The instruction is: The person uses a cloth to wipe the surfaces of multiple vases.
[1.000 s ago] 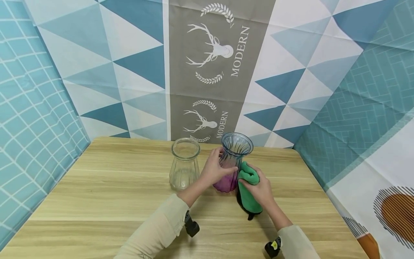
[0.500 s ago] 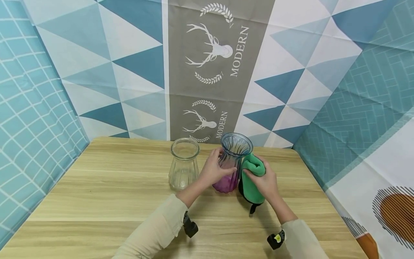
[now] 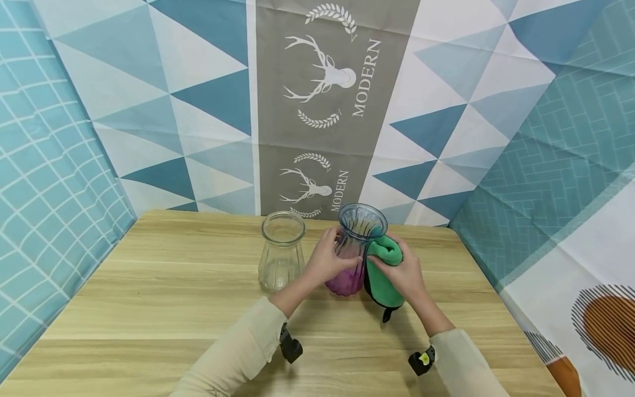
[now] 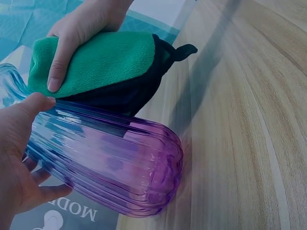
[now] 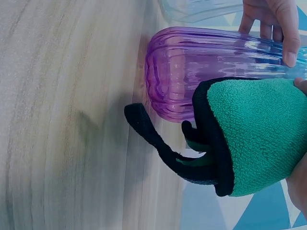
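A ribbed glass vase [image 3: 347, 275], blue at its flared rim and purple at its base, stands upright on the table. My left hand [image 3: 328, 259] grips its middle from the left, thumb in front and fingers behind. In my right hand [image 3: 408, 271] is a folded green cloth [image 3: 384, 284] with black edging and a black hanging loop [image 5: 153, 139]. The cloth lies against the vase's right side. In the left wrist view the right thumb presses on the green cloth [image 4: 105, 62] beside the vase [image 4: 120, 153]. The right fingers behind the cloth are hidden.
A clear glass vase [image 3: 281, 264] stands upright to the left of the left hand. Both are on a wooden table [image 3: 173, 309], whose back edge meets a patterned wall cloth [image 3: 208, 110]. More hanging cloth lines the left and right sides.
My right hand has carried the cloth up and right along the vase, then slightly back left against it. The left hand and both vases have stayed in place.
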### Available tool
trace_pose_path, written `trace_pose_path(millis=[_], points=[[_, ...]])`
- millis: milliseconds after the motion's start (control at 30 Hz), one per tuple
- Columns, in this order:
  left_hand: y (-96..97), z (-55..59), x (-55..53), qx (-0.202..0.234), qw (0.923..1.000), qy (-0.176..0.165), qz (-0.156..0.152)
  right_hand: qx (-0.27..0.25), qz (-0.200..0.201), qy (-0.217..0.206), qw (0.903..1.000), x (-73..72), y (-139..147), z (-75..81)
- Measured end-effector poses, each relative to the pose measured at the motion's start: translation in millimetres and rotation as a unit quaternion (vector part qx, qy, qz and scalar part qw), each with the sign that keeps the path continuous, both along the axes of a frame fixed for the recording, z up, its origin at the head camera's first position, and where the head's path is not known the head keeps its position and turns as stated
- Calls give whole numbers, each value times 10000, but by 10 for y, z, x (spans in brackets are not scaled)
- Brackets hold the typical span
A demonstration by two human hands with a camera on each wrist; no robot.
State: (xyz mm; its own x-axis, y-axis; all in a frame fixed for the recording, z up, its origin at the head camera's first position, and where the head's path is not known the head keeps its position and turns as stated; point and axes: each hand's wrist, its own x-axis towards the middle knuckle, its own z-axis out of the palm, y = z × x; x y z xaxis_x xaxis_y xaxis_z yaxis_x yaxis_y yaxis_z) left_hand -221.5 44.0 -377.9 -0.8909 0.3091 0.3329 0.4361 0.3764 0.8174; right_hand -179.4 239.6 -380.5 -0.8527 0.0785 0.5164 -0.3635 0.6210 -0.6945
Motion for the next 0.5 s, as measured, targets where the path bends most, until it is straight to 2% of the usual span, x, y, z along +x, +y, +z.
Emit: trace_pose_path(millis=[167,500], points=[[-3,0,-5,-69,10000,0,33,164,179,128,9996,-24,12,-35],[1,24,-9,-288,9995,-138,9,230,415,-119,9988,-2,26,-124]])
